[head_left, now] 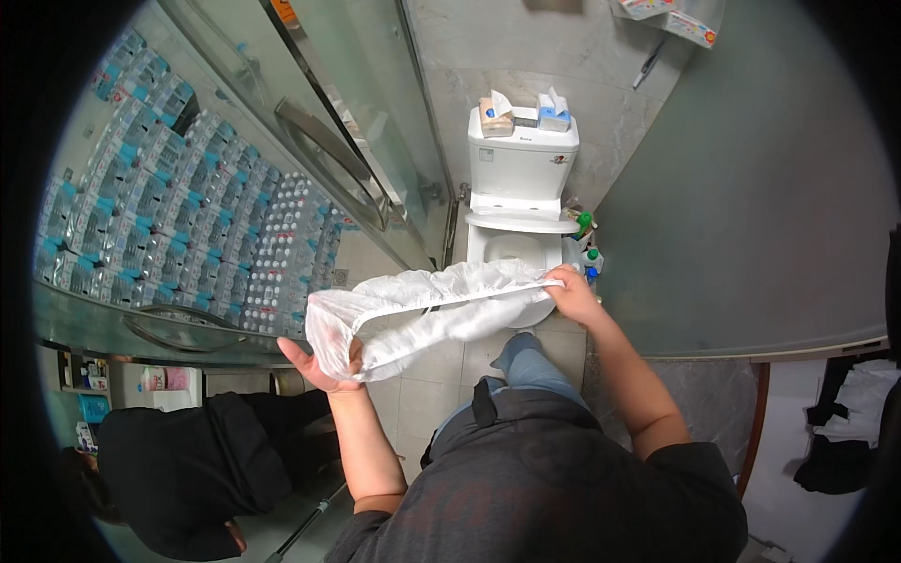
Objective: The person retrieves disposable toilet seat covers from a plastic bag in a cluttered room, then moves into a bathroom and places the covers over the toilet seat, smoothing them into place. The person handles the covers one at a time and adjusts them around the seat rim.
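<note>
A thin white cover with a gathered, elastic-edged rim (441, 286) is stretched between my two hands, in front of the toilet (523, 174). My left hand (328, 377) has its fingers inside the cover's left end, showing faintly through the sheer material. Its thumb sticks out to the left, apart from the fingers. At the other end, my right hand (574, 296) is closed on the cover's edge, pinching it. The long opening between the rims faces me, and part of the toilet bowl (507, 249) shows beyond it.
Two tissue packs (496, 114) sit on the cistern. Several bottles (591, 253) stand right of the toilet. Behind the glass shower door (366, 122) are stacked packs of bottled water (160, 206). A person in black (188, 469) is at lower left, near a pole (310, 521).
</note>
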Motion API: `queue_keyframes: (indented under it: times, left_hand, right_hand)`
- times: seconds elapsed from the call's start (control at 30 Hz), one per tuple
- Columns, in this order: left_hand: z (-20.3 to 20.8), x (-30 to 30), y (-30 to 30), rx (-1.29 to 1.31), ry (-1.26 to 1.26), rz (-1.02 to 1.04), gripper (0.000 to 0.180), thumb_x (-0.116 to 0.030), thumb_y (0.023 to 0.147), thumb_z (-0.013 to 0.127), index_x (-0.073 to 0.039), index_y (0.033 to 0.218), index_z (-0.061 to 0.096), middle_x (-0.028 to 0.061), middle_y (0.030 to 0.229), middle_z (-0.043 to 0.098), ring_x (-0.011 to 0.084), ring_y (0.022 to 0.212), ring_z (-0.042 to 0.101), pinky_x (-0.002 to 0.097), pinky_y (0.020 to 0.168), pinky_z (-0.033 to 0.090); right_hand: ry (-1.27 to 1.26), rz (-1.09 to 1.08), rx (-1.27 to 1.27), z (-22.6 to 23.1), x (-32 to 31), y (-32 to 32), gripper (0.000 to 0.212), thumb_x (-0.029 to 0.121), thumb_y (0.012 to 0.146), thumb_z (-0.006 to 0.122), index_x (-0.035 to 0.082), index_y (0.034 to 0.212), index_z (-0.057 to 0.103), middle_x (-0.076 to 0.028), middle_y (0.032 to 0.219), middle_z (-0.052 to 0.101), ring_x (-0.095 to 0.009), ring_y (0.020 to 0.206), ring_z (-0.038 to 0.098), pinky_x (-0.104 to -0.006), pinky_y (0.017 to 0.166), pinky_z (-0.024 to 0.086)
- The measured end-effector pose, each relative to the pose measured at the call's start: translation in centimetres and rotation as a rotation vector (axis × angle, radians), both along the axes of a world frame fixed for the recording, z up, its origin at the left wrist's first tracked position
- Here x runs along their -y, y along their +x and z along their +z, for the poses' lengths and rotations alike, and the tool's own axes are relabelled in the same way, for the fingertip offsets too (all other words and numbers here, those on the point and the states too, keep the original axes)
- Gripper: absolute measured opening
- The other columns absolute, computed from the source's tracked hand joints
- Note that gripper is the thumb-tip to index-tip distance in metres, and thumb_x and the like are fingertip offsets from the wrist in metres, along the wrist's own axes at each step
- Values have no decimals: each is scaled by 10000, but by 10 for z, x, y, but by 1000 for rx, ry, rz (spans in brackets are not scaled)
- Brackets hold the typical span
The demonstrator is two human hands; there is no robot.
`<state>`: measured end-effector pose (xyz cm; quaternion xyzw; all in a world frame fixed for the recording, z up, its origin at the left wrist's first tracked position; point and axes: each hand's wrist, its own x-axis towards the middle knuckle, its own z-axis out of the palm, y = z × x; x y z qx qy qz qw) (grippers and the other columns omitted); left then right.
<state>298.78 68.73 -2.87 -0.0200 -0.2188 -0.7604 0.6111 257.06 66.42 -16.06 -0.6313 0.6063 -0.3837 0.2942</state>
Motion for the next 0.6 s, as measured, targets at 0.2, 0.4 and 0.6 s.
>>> queue_keyframes:
  times: [0.2, 0.4, 0.6]
  left_hand:
    - [-43, -26, 72, 501, 177, 89, 705, -553, 883, 594, 70, 1212, 576, 237, 1185, 627, 365, 1078, 618, 498, 944, 478]
    - [32, -24, 50, 1326, -64, -649, 253, -208, 883, 703, 36, 814, 707, 36, 730, 672, 92, 680, 585, 259, 635, 466]
    - [16, -40, -4, 2239, -631, -730, 578, -611, 844, 609, -45, 827, 723, 171, 730, 660, 327, 759, 647, 380, 742, 494]
  right_hand:
    - [552, -274, 876, 39, 8, -42, 155, 123, 972, 493, 59, 909, 619, -8, 651, 548, -87, 516, 498, -208, 439, 382]
    - [806, -422, 1165, 18, 24, -80, 386, 344, 1034, 361, 84, 809, 537, -28, 618, 550, -97, 449, 503, -234, 407, 475]
    - [544, -412, 1629, 55, 34, -44, 519, 430, 991, 458, 1, 1281, 483, -168, 1183, 601, -309, 1050, 622, -496, 987, 493]
